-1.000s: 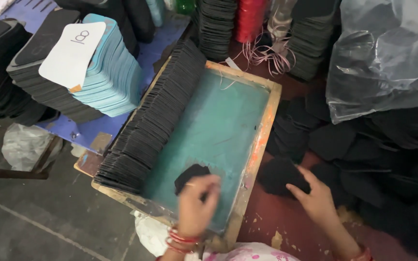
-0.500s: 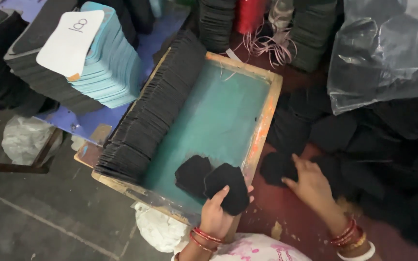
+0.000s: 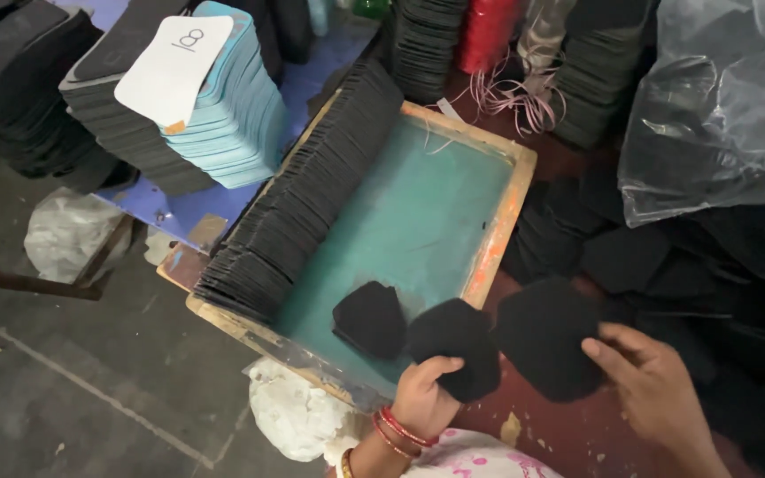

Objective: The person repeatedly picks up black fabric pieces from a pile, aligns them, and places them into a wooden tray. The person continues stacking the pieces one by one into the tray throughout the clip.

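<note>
Pinching a black fabric piece (image 3: 455, 347) at its near edge, our left grip (image 3: 425, 394) finds it light and floppy, while our right grip (image 3: 652, 381), just beside, fingers another piece (image 3: 546, 336).

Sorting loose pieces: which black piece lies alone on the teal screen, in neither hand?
The leftmost black piece, lying flat on the teal screen; each hand grips another.
</note>
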